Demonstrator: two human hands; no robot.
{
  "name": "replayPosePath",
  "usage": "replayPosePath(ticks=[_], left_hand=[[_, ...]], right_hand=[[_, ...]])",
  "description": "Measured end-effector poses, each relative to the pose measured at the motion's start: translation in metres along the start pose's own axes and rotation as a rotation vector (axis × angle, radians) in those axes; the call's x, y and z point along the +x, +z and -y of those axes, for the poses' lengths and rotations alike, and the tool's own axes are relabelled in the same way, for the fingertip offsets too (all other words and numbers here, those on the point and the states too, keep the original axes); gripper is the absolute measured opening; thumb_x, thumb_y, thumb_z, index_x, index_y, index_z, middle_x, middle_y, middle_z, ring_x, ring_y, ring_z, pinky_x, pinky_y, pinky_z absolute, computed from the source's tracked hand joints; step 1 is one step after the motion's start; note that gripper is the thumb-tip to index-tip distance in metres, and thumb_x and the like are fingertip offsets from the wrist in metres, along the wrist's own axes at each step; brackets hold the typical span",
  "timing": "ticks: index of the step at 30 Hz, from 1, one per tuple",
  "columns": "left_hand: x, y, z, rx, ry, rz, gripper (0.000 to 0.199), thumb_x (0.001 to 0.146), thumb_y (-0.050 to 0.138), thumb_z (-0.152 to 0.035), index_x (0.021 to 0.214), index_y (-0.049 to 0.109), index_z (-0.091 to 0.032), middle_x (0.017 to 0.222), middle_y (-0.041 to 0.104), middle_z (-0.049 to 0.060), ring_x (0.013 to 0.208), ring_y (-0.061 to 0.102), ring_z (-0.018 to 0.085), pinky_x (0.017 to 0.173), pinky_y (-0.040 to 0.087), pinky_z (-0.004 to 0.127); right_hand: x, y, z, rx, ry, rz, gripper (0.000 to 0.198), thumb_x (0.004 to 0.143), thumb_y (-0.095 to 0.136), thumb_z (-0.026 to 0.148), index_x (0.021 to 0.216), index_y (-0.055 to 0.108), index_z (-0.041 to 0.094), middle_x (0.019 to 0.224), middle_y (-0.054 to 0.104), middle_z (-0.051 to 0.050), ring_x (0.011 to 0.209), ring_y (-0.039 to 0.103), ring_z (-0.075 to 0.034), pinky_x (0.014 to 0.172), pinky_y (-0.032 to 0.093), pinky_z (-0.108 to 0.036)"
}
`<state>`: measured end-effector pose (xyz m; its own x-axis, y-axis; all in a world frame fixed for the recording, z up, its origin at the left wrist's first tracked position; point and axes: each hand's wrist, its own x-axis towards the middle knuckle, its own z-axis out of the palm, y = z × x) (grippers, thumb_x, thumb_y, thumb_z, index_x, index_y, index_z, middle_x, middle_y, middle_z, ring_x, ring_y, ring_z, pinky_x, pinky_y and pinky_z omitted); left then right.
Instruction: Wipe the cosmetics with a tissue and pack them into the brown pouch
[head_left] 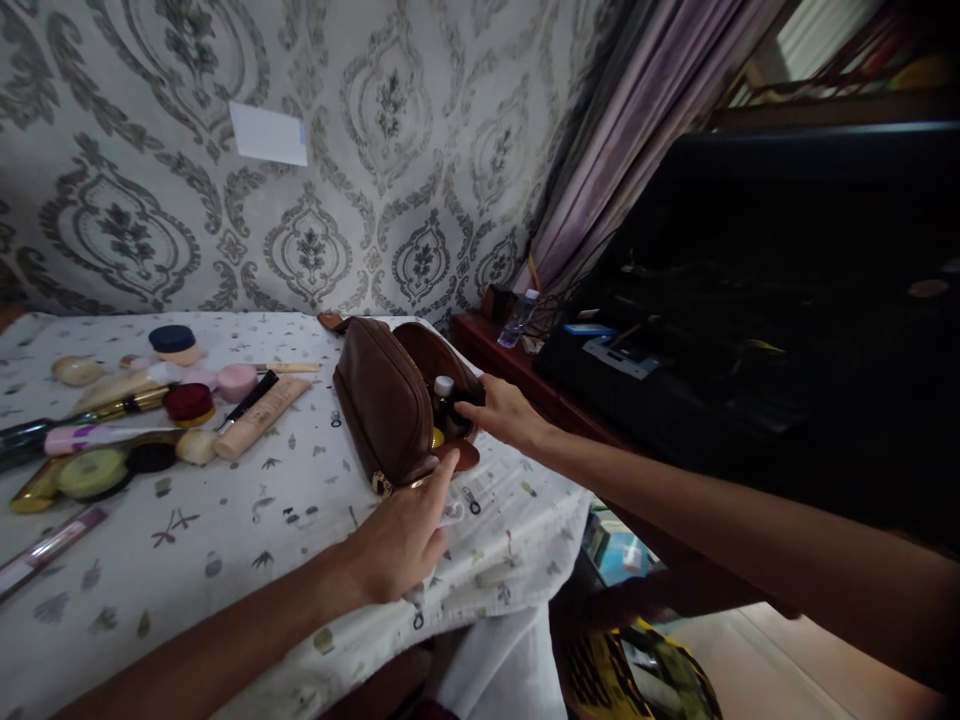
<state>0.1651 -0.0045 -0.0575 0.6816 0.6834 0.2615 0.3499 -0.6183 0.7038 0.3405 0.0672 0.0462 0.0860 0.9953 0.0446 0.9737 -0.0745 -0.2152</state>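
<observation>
A brown leather cosmetic bag (381, 400) lies unzipped on a patterned white cloth, its mouth facing right. Inside show a dark bottle with a white cap (443, 388) and a small yellow item (438, 437). My right hand (506, 412) grips the bag's far right rim, thumb over the edge beside the bottle. At the bag's near end is my left hand (401, 535), its index finger stretched onto the reddish-brown leather tab (466, 457). The other left fingers look curled at the zipper edge and are partly hidden.
Left of the bag lie a beige tube (262, 418), a dark-red-lidded jar (190, 404), a navy-lidded jar (173, 343) and several other cosmetics. A clear bottle (517, 320) stands on the red-brown ledge beyond. A large black surface (787, 300) fills the right side.
</observation>
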Motion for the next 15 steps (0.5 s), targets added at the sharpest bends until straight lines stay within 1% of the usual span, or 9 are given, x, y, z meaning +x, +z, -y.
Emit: replayPosePath(ticks=[3, 5, 6, 8, 9, 10, 11, 13, 15], left_hand=[[0.000, 0.000, 0.000, 0.032, -0.021, 0.004, 0.085, 0.084, 0.048, -0.009, 0.157, 0.004, -0.013, 0.112, 0.065, 0.015, 0.100, 0.064, 0.027, 0.091, 0.049, 0.042], [0.000, -0.001, -0.001, 0.047, -0.033, 0.011, 0.085, 0.084, 0.048, -0.009, 0.157, 0.004, -0.014, 0.113, 0.065, 0.015, 0.101, 0.064, 0.027, 0.090, 0.049, 0.041], [0.000, -0.001, -0.001, 0.052, -0.038, 0.015, 0.084, 0.084, 0.048, -0.009, 0.157, 0.005, -0.014, 0.113, 0.065, 0.016, 0.102, 0.065, 0.027, 0.090, 0.049, 0.041], [0.000, -0.002, -0.002, 0.056, -0.043, 0.022, 0.083, 0.084, 0.046, -0.008, 0.157, 0.007, -0.013, 0.113, 0.065, 0.016, 0.102, 0.064, 0.027, 0.091, 0.049, 0.040], [0.000, -0.002, -0.003, 0.058, -0.042, 0.024, 0.083, 0.084, 0.046, -0.008, 0.157, 0.007, -0.013, 0.112, 0.065, 0.016, 0.102, 0.064, 0.027, 0.091, 0.049, 0.040], [0.001, -0.002, -0.003, 0.060, -0.040, 0.023, 0.084, 0.083, 0.046, -0.008, 0.157, 0.006, -0.012, 0.112, 0.065, 0.016, 0.101, 0.064, 0.027, 0.090, 0.049, 0.040], [0.001, -0.002, -0.003, 0.063, -0.036, 0.021, 0.084, 0.083, 0.047, -0.008, 0.157, 0.006, -0.012, 0.112, 0.065, 0.016, 0.100, 0.064, 0.026, 0.090, 0.049, 0.039], [0.001, -0.002, -0.003, 0.069, -0.028, 0.019, 0.084, 0.083, 0.047, -0.008, 0.156, 0.005, -0.010, 0.111, 0.065, 0.016, 0.098, 0.064, 0.026, 0.088, 0.050, 0.039], [0.002, -0.003, -0.004, 0.081, -0.036, 0.035, 0.083, 0.084, 0.046, -0.009, 0.156, 0.005, -0.009, 0.109, 0.065, 0.017, 0.095, 0.064, 0.026, 0.085, 0.050, 0.039]], right_hand=[[-0.003, -0.001, 0.001, -0.061, -0.049, 0.000, 0.022, 0.091, 0.056, 0.032, 0.100, 0.058, 0.012, 0.089, 0.068, -0.009, 0.076, 0.059, -0.018, 0.059, 0.036, -0.025], [-0.005, 0.000, 0.000, -0.064, -0.087, 0.009, 0.030, 0.093, 0.054, 0.030, 0.114, 0.055, 0.009, 0.093, 0.069, -0.011, 0.081, 0.063, -0.020, 0.065, 0.039, -0.026], [-0.006, 0.000, 0.000, -0.055, -0.105, 0.015, 0.037, 0.094, 0.053, 0.029, 0.124, 0.050, 0.008, 0.095, 0.070, -0.012, 0.083, 0.064, -0.021, 0.067, 0.041, -0.027], [-0.008, 0.000, 0.000, -0.037, -0.149, 0.020, 0.058, 0.094, 0.053, 0.026, 0.144, 0.032, 0.008, 0.101, 0.071, -0.012, 0.088, 0.067, -0.023, 0.073, 0.045, -0.029], [-0.009, -0.002, 0.001, -0.046, -0.179, 0.013, 0.067, 0.093, 0.054, 0.025, 0.151, 0.022, 0.010, 0.106, 0.070, -0.013, 0.092, 0.067, -0.024, 0.076, 0.046, -0.030], [-0.010, -0.004, 0.002, -0.078, -0.209, 0.004, 0.072, 0.093, 0.055, 0.024, 0.154, 0.017, 0.014, 0.112, 0.069, -0.013, 0.097, 0.068, -0.025, 0.079, 0.047, -0.031], [-0.010, -0.006, 0.003, -0.137, -0.233, 0.001, 0.072, 0.093, 0.055, 0.024, 0.155, 0.018, 0.019, 0.118, 0.067, -0.013, 0.101, 0.067, -0.026, 0.080, 0.047, -0.032], [-0.009, -0.015, 0.006, -0.294, -0.270, 0.021, 0.059, 0.095, 0.055, 0.030, 0.149, 0.035, 0.027, 0.126, 0.063, -0.013, 0.108, 0.066, -0.028, 0.081, 0.048, -0.033], [-0.004, -0.025, 0.009, -0.438, -0.288, 0.073, 0.045, 0.095, 0.054, 0.041, 0.138, 0.050, 0.028, 0.125, 0.064, -0.011, 0.110, 0.065, -0.029, 0.080, 0.048, -0.033]])
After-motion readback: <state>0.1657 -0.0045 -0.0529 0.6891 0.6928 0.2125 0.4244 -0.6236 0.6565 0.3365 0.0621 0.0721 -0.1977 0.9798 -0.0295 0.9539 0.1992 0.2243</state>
